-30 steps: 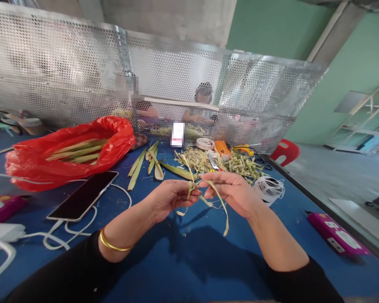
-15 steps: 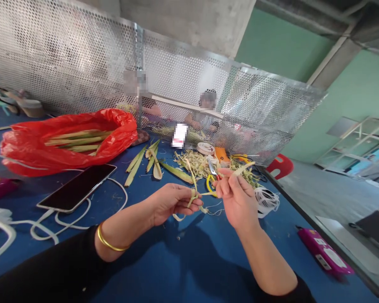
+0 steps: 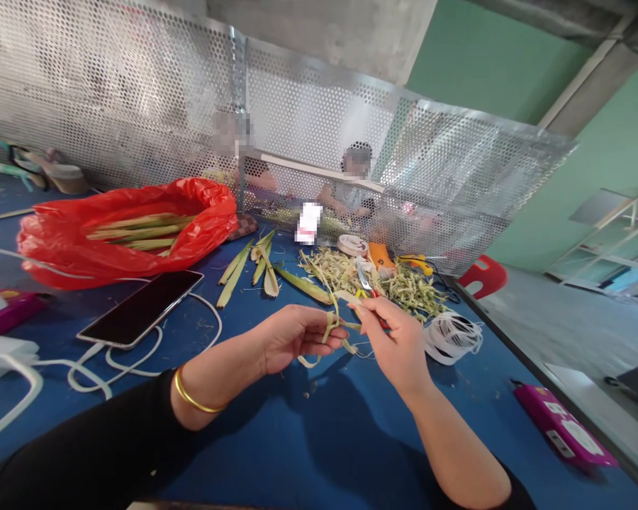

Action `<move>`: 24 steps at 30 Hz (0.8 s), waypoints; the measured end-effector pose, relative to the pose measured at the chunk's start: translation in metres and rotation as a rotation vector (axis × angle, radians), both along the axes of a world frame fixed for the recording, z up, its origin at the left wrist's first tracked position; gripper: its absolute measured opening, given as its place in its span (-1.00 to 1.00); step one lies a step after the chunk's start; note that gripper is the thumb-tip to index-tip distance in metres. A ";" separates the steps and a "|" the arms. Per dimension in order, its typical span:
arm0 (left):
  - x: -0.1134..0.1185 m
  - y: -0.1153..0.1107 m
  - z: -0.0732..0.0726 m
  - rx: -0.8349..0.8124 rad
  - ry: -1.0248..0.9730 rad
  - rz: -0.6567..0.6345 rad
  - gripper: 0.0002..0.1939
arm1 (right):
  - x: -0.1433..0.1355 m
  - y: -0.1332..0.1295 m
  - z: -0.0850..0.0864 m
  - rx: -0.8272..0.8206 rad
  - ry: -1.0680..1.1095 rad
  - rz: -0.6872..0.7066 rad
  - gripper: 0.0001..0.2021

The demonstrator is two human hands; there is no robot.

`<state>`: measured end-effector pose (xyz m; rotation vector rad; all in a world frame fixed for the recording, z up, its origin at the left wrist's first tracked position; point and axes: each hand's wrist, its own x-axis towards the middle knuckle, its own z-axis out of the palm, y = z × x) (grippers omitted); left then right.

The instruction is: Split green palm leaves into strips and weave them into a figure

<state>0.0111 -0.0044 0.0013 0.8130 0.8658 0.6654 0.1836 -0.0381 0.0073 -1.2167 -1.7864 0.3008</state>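
My left hand (image 3: pixel 298 336) pinches a small knot of pale green leaf strips (image 3: pixel 330 327) between thumb and fingers, above the blue table. Loose strip ends stick out upward and hang below the fingers. My right hand (image 3: pixel 396 336) is closed on one pale strip (image 3: pixel 347 297), whose flat end points left toward the knot. Its fingertips are partly hidden behind the hand. Just beyond lie scissors (image 3: pixel 364 275) and a heap of shredded leaf bits (image 3: pixel 324 263). Beside the right wrist stands a roll of white cord (image 3: pixel 451 337).
At the left a red plastic bag (image 3: pixel 122 262) holds long leaves, with a phone (image 3: pixel 141 312) and white cables before it. Several cut leaves (image 3: pixel 235 275) lie mid-table. A purple packet (image 3: pixel 563 428) sits near the right edge. Behind a perforated metal screen (image 3: pixel 319 106) people sit.
My right hand has turned and come closer to the left; its strip, which pointed up and right, now points left toward the knot. My left hand keeps its pinch. The view has shifted slightly.
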 end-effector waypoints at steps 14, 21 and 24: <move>-0.002 0.004 -0.001 -0.090 -0.055 0.007 -0.80 | 0.003 0.000 0.003 0.020 -0.158 0.033 -0.72; -0.002 0.004 0.003 -0.126 -0.068 0.024 -0.82 | 0.005 0.003 0.002 -0.017 -0.123 0.032 -0.72; -0.001 0.003 0.001 -0.115 -0.065 0.028 -0.82 | 0.003 0.003 0.001 -0.017 -0.161 0.030 -0.72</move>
